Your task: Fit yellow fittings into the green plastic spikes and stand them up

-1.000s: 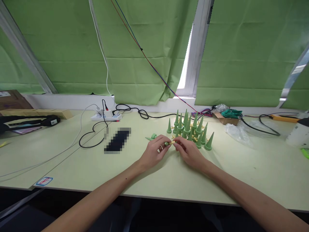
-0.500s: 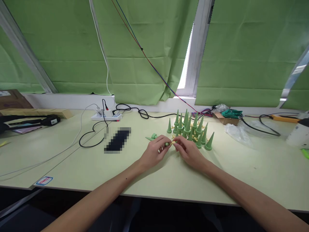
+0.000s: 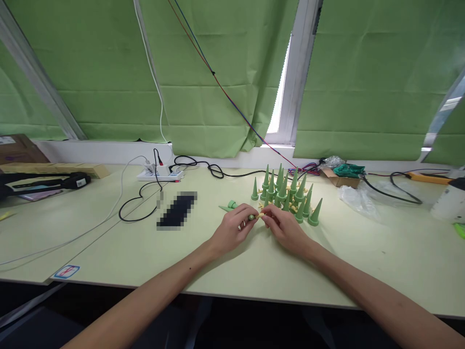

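My left hand (image 3: pixel 234 225) is closed in a pinch round a small green piece (image 3: pixel 251 217), most of which the fingers hide. My right hand (image 3: pixel 285 227) meets it, thumb and forefinger pinching a small yellow fitting (image 3: pixel 260 215) against the green piece's end. Just behind my hands stand several green cone-shaped spikes (image 3: pixel 315 213), points up on round bases. More yellow fittings (image 3: pixel 261 205) lie among them. Beyond my left hand, a green spike (image 3: pixel 225 208) lies on its side, beside a short green cap (image 3: pixel 231 204).
On the pale table (image 3: pixel 363 271), a white power strip (image 3: pixel 160 175) with plugs and black cables sits at the back. Left of my hands is a pixelated dark patch (image 3: pixel 178 209). At the right are a small cardboard box (image 3: pixel 339 179) and a clear plastic bag (image 3: pixel 359 201).
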A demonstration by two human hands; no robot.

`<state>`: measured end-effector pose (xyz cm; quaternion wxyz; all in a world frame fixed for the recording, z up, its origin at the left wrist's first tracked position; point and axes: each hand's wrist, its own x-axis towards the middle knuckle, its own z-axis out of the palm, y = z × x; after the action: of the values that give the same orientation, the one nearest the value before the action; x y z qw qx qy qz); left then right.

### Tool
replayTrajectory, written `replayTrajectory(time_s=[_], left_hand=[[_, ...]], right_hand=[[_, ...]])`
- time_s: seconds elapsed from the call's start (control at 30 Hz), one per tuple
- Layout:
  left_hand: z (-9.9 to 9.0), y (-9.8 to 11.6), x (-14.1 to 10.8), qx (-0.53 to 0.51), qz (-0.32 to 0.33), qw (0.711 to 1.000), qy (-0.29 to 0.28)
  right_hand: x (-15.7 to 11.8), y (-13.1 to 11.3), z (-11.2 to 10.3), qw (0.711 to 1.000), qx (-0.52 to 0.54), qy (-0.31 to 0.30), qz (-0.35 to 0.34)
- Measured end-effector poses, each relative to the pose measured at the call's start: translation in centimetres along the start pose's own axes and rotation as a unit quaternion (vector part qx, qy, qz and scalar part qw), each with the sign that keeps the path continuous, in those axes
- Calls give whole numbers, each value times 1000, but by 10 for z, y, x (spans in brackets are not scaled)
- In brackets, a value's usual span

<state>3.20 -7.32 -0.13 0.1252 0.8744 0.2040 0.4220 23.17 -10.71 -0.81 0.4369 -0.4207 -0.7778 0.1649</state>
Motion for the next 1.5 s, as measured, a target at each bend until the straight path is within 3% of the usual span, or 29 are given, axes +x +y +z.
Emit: replayTrajectory(time_s=[0.63, 1.0, 1.5], left_hand=[[0, 1, 0, 1, 1, 1000, -7], [0, 2, 0, -3, 35, 999, -11], [2, 0, -1, 16, 57, 998, 31]], right_hand=[[-1, -1, -1, 1000, -5, -7, 7], [-1, 1, 0, 999, -42, -10, -4], [-3, -5, 0, 1000, 12, -1, 8]])
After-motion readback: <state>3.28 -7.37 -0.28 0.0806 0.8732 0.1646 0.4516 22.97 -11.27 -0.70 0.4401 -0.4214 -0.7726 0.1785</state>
